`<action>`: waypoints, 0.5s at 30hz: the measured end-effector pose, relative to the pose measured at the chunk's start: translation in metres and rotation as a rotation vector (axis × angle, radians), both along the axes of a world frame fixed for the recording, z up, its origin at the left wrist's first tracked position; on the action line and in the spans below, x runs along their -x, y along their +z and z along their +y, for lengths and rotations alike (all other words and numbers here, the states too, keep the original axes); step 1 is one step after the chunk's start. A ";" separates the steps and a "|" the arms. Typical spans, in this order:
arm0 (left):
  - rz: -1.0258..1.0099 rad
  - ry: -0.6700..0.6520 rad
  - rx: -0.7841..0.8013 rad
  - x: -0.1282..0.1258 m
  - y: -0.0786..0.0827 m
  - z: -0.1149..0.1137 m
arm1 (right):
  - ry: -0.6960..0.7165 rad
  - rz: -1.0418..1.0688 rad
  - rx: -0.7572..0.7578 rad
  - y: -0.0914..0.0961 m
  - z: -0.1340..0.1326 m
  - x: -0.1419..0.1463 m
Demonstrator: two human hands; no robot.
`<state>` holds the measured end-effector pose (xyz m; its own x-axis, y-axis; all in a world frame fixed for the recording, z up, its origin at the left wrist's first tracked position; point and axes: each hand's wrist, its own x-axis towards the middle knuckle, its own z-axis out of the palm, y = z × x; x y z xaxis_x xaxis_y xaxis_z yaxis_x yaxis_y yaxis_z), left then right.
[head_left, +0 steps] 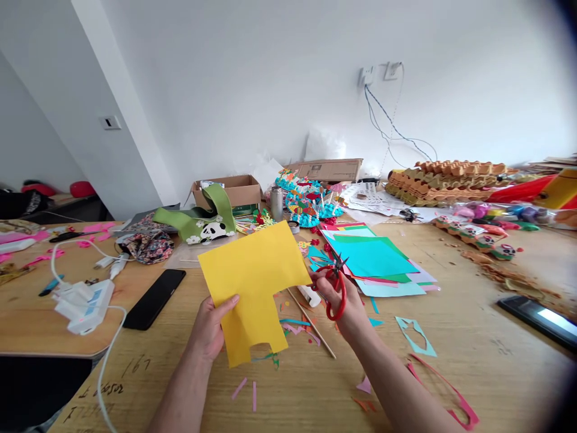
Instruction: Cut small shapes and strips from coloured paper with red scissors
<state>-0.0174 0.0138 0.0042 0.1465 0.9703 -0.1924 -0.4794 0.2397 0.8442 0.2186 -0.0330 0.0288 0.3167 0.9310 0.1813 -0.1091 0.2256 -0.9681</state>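
Observation:
My left hand (210, 328) grips the lower left of a sheet of yellow paper (252, 282), which has been cut into a stepped shape with a notch at its bottom edge. My right hand (345, 300) holds red-handled scissors (334, 282) just beside the sheet's right corner, with the dark blades pointing up and away from the paper. Below my right wrist lie a thin wooden stick (311, 322) and a white glue stick (309, 296). Beyond the scissors is a stack of coloured paper sheets (372, 257).
Paper scraps and a teal cut-out (417, 338) lie on the wooden table (469, 282). Left of my hands are a black phone (154, 299) and white power strip (85, 307). Behind stand a cardboard box (225, 191), colourful paper crafts (304, 201), and stacked egg cartons (442, 183).

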 end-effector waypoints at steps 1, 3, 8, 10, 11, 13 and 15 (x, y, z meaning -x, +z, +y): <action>0.002 -0.031 -0.004 -0.001 -0.001 -0.001 | -0.011 0.025 -0.007 -0.002 0.000 0.001; 0.013 -0.085 -0.019 -0.004 -0.003 -0.003 | -0.038 0.060 -0.008 -0.005 0.001 0.002; -0.034 -0.178 0.016 -0.001 -0.002 -0.006 | -0.050 0.129 -0.023 -0.008 0.002 0.000; -0.119 -0.168 0.065 0.005 0.002 -0.007 | -0.018 0.144 -0.008 -0.007 0.002 -0.001; -0.149 -0.155 0.090 0.009 0.005 -0.007 | 0.017 0.150 0.004 -0.006 0.001 -0.002; -0.173 -0.129 0.128 0.015 0.009 -0.007 | 0.118 0.156 0.032 -0.003 -0.001 -0.001; -0.178 -0.140 0.186 0.019 0.011 -0.007 | 0.213 0.141 0.070 0.000 -0.003 0.000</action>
